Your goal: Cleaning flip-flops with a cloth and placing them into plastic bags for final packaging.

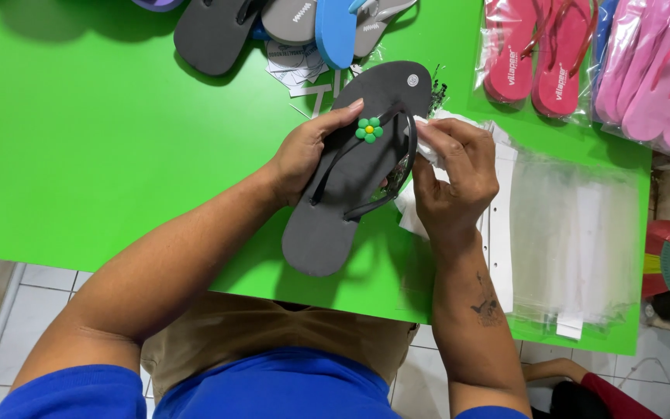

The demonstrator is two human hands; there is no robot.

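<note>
I am looking down at a green table (102,140), and a dark grey sandal (354,194) is lying in the middle of the view, its toe pointing to 1 o'clock. My left hand (304,151) is coming in from 8 o'clock and is gripping the sandal by its left edge, the thumb stretching over the strap beside a small green flower (369,129) with a yellow centre. My right hand (455,174) is coming from 5 o'clock and is closing its fingers on a white tissue (430,147), pressing it against the right strap (409,151). Under this hand, white paper (502,233) is lying on the table, and at 3 o'clock a stack of clear bags (575,233) is resting just beside it. At 12 o'clock I am seeing loose sandals (273,23), grey and blue, heaped together. At 1 to 2 o'clock, red sandals (533,54) and pink sandals (653,70) are sitting packed in clear bags.
</note>
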